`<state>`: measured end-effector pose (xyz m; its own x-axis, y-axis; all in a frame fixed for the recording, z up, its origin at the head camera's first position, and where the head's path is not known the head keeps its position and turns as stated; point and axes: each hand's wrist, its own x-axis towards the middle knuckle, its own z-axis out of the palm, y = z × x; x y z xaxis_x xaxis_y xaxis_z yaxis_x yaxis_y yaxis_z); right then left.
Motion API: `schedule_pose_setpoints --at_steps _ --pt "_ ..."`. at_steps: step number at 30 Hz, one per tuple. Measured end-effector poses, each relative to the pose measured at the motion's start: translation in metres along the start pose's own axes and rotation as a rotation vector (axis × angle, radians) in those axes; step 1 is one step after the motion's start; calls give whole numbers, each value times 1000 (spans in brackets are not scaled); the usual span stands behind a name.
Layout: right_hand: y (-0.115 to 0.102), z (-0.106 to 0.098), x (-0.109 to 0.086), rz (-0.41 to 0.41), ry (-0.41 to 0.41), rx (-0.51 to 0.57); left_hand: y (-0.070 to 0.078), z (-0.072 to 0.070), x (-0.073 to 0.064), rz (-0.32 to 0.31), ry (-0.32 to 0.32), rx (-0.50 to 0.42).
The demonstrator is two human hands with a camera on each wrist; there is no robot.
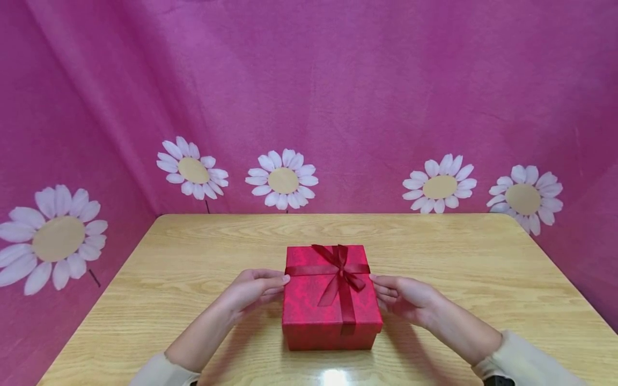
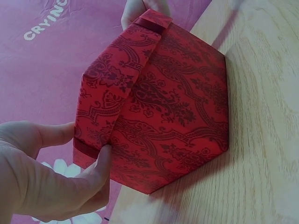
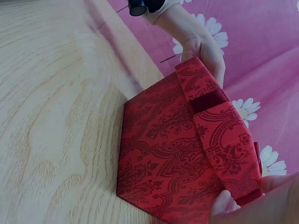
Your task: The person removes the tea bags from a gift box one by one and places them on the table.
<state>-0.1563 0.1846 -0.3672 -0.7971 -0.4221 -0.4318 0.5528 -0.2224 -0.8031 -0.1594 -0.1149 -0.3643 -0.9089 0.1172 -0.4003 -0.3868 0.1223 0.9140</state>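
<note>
- Left hand (image 1: 250,292) and right hand (image 1: 409,300): each pinching the lid (image 1: 309,295) by its rim.
- Red box (image 1: 330,342): resting on the table (image 1: 203,246), between them.
- Opposed grips: presumably keep the lid level.

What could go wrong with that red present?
The lid might tilt and jam if the left hand and right hand, pinching opposite sides, pull unevenly. If they lift, the box underneath could drop, since they grip only the lid. The bow might loosen if they snag the ribbon.
</note>
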Motion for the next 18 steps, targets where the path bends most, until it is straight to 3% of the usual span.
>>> schedule_pose_setpoints --at_steps 18 --pt "0 1 0 -10 17 -13 2 -1 -2 9 -6 5"
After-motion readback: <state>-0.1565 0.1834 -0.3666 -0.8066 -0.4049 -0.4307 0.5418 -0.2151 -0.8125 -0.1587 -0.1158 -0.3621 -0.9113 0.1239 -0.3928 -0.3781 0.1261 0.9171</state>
